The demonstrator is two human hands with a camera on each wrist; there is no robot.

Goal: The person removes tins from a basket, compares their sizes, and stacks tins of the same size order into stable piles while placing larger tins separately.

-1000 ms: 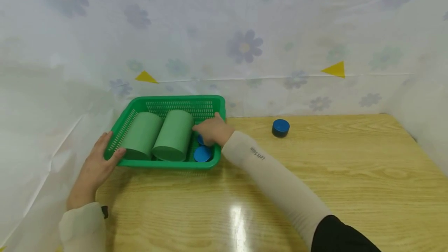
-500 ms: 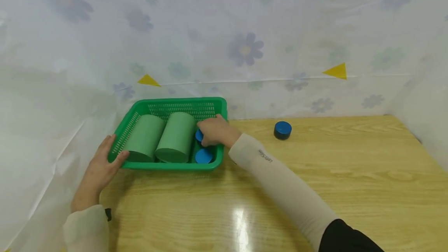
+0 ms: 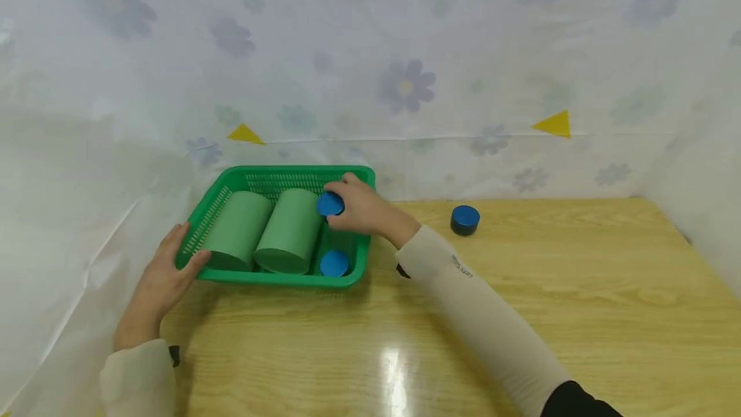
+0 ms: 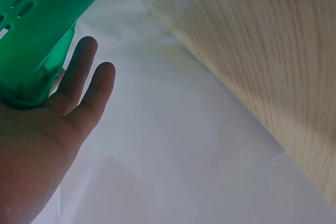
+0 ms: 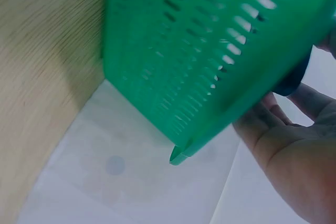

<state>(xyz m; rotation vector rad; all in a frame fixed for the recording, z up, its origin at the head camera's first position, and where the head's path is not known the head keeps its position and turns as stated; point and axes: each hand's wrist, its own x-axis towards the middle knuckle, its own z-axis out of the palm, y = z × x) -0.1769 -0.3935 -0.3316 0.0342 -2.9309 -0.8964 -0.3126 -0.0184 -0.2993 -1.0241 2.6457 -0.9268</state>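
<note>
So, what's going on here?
The person's right hand pinches a round blue piece at the right end of the green basket; the left hand touches the basket's near left corner. Two green cylinders lie inside, with a second blue piece to their right. A third blue piece stands on the table, right of the basket.

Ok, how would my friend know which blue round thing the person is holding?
Find the green basket on the wooden table, then look near its right end. Right of the green cylinders, a blue-topped piece is pinched in the right grip. Only this one is held; the front blue piece sits in the basket, the outside blue piece on the table.
</note>
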